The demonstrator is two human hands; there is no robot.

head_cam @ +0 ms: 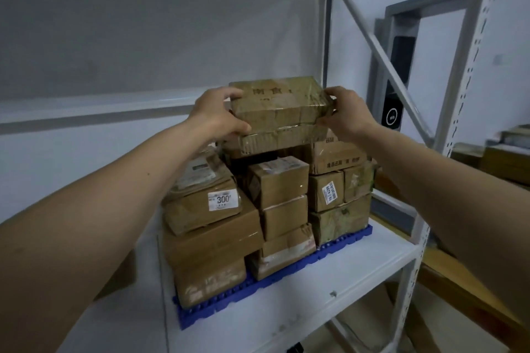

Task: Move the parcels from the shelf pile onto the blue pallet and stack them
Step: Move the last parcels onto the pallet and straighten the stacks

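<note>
Atop the stacked parcels point(275, 203), both hands' fingers point(229, 93) clasping the top parcel's point(279, 103) end edges.

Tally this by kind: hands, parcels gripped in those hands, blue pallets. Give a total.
Hands: 2, the left hand and the right hand
Held parcel: 1, gripped at both ends
Blue pallet: 1, under the stack
Total: 4
</note>
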